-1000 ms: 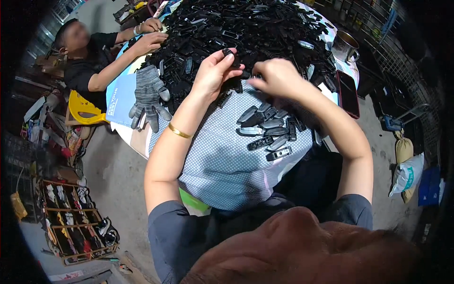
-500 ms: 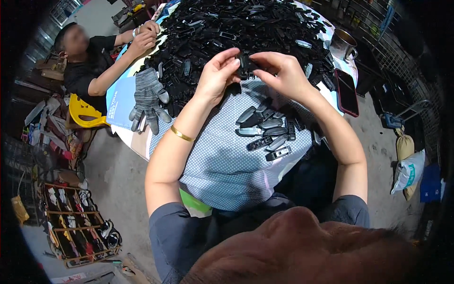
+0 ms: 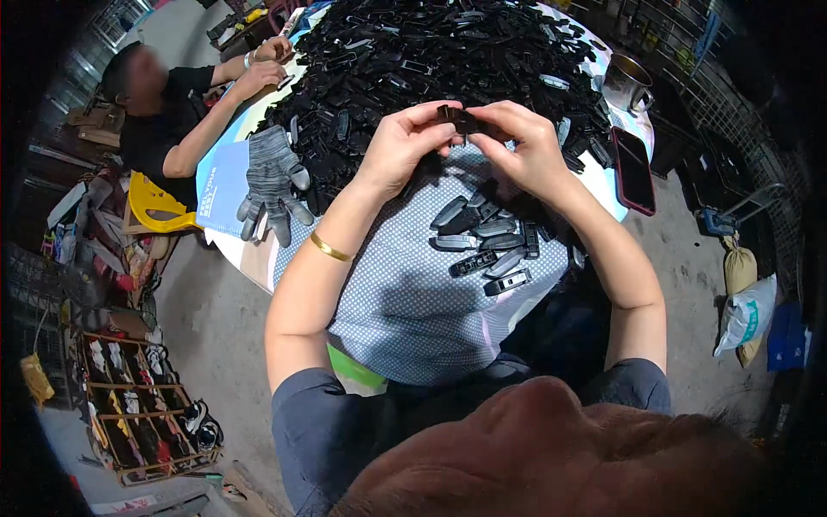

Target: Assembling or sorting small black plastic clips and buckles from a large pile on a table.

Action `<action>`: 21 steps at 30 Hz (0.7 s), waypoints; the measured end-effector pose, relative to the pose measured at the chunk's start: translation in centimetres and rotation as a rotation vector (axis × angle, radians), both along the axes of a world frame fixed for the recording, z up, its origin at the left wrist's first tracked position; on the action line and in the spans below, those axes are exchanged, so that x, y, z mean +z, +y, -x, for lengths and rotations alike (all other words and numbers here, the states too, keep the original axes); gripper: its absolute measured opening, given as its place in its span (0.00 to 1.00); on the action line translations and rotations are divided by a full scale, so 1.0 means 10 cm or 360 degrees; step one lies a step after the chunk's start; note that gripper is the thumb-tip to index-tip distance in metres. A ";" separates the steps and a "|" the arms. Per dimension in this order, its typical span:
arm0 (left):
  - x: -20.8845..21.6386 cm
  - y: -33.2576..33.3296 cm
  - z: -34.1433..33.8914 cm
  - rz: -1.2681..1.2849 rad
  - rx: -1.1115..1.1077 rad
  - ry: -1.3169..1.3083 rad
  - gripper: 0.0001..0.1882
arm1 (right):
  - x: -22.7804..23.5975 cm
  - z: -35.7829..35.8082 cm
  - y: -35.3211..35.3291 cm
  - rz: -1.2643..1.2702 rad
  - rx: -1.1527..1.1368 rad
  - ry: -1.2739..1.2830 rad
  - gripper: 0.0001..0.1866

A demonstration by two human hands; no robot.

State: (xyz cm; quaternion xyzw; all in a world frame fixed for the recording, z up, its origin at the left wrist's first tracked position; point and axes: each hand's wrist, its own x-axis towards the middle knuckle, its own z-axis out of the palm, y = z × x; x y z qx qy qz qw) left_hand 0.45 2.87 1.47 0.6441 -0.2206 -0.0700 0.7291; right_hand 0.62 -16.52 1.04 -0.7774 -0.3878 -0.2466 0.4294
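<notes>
Both of my hands meet over the near edge of a large heap of black plastic parts (image 3: 413, 65). Between their fingertips is a small black plastic part (image 3: 454, 117). My left hand (image 3: 399, 145) pinches its left end with thumb and fingers, and my right hand (image 3: 523, 142) grips its right end. The fingers cover much of the part, so its exact kind is unclear. Below the hands, several oblong black and grey plastic parts (image 3: 495, 227) lie in a loose group on a patterned grey-white cloth (image 3: 401, 297), which slopes down toward my body.
Left of the heap lie a grey knitted glove (image 3: 274, 168) and a blue booklet (image 3: 226, 181). A metal mug (image 3: 624, 82) and a dark phone (image 3: 633, 168) are at the right. Another person (image 3: 146, 129) works across the left side. A yellow chair (image 3: 158, 207) stands there.
My hands have come slightly down and toward me. The black part has turned from upright to lying more level between the fingertips. The other person's nearer hand has shifted slightly.
</notes>
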 end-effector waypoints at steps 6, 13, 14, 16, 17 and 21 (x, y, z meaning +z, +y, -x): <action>-0.01 -0.02 0.03 -0.0449 0.0276 -0.0530 0.12 | -0.01 0.01 -0.02 -0.0079 -0.0063 -0.0015 0.15; -0.08 -0.09 0.04 -0.0068 0.0383 -0.0140 0.15 | -0.05 0.04 0.03 -0.0011 -0.0182 -0.0052 0.15; -0.09 -0.12 0.04 -0.0069 0.0382 -0.0139 0.15 | -0.05 0.06 0.06 0.0000 -0.0233 -0.0086 0.14; -0.10 -0.16 0.05 0.0051 0.0381 -0.0208 0.15 | -0.07 0.05 0.08 0.0005 -0.0234 -0.0126 0.14; -0.10 -0.16 0.05 0.0110 0.0382 -0.0242 0.15 | -0.08 0.05 0.09 0.0010 -0.0235 -0.0169 0.14; -0.02 -0.11 0.05 0.0150 0.0343 -0.0215 0.13 | -0.06 -0.06 0.09 -0.0059 -0.0215 0.0269 0.18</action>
